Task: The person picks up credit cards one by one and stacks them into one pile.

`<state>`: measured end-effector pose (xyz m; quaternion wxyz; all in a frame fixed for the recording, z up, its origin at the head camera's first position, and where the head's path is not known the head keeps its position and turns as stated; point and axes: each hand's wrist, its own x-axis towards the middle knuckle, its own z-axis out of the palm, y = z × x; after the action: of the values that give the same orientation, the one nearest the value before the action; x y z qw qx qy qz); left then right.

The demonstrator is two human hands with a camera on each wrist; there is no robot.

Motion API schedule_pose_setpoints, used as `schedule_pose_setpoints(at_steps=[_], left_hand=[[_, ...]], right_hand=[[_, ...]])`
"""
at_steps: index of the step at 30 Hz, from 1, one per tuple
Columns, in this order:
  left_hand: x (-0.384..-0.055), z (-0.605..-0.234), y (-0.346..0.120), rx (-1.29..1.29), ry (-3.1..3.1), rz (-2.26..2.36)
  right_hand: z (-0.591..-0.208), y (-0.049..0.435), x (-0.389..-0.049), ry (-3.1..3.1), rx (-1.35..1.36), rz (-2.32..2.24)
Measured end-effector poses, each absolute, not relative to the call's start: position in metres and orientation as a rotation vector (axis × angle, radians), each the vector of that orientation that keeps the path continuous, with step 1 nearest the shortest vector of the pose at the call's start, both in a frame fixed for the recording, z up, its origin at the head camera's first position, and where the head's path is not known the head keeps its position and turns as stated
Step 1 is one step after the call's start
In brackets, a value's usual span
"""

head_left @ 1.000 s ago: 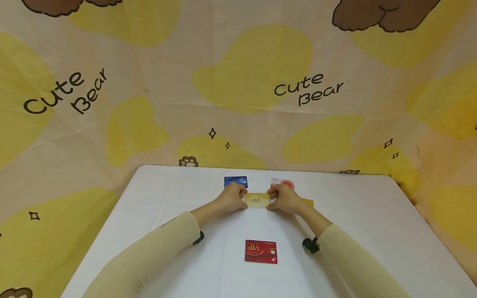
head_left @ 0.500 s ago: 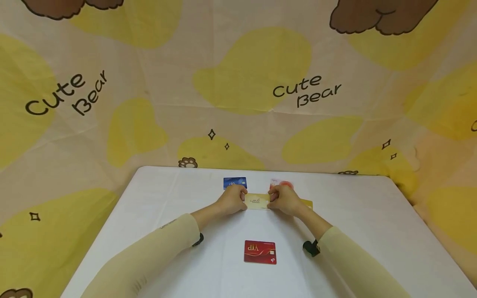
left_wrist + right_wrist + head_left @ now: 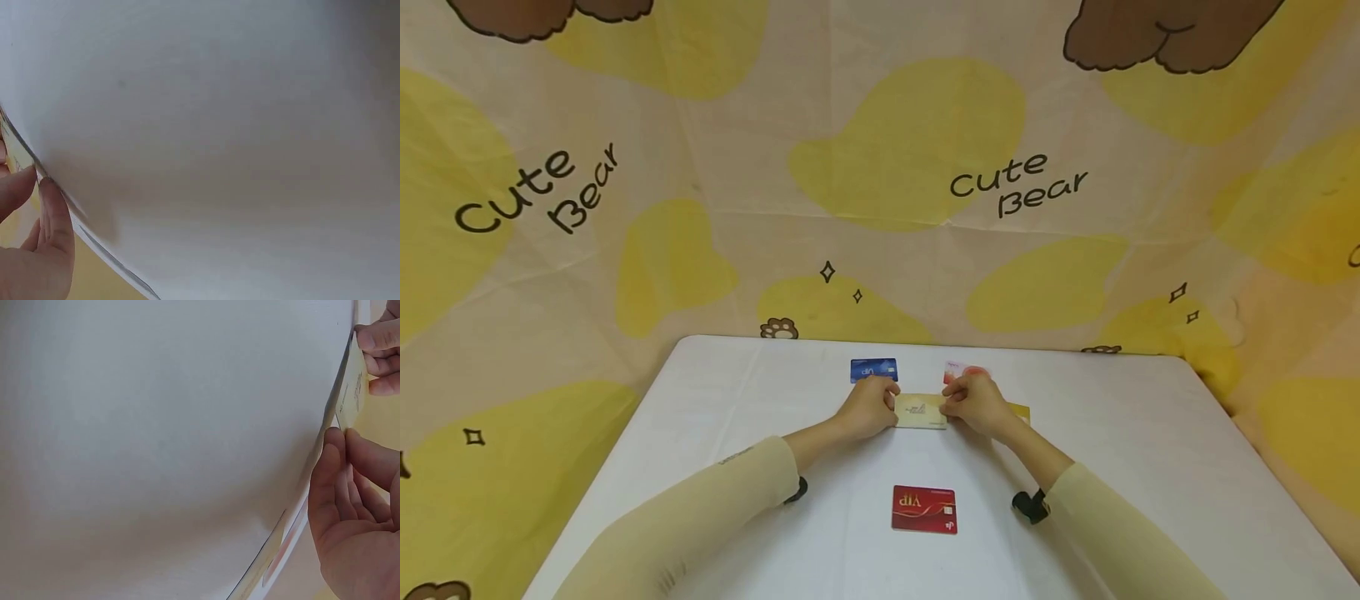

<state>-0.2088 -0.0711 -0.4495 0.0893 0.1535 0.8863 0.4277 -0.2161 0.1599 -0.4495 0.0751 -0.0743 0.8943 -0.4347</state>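
A pale yellow card is held by both hands toward the far side of the table. My left hand pinches its left edge between thumb and fingers. At its right edge, my right hand pinches it the same way. The right wrist view shows the card tilted up, with the left fingertips at its far end. In the left wrist view, only the left hand and a sliver of the card's face show, at the left border.
Behind the left hand lies a blue VIP card. A pink-and-white card is partly covered by the right hand. Beside the right wrist a gold card peeks out. Nearer me is a red VIP card on the white table.
Both hands have drawn the pale yellow card slightly toward me, and its face looks a little taller and paler. More of the blue card shows. The other cards stay put.
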Motion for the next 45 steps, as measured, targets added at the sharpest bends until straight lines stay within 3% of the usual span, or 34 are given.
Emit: schedule_pose_setpoints(at_steps=[18, 45], left_hand=[[-0.198, -0.445, -0.077, 0.42, 2.569, 1.448], [-0.178, -0.43, -0.08, 0.353, 2.414, 1.565]], right_hand=[[-0.441, 0.165, -0.203, 2.732, -0.327, -1.282], [-0.429, 0.173, -0.175, 2.531, -0.267, -1.44]])
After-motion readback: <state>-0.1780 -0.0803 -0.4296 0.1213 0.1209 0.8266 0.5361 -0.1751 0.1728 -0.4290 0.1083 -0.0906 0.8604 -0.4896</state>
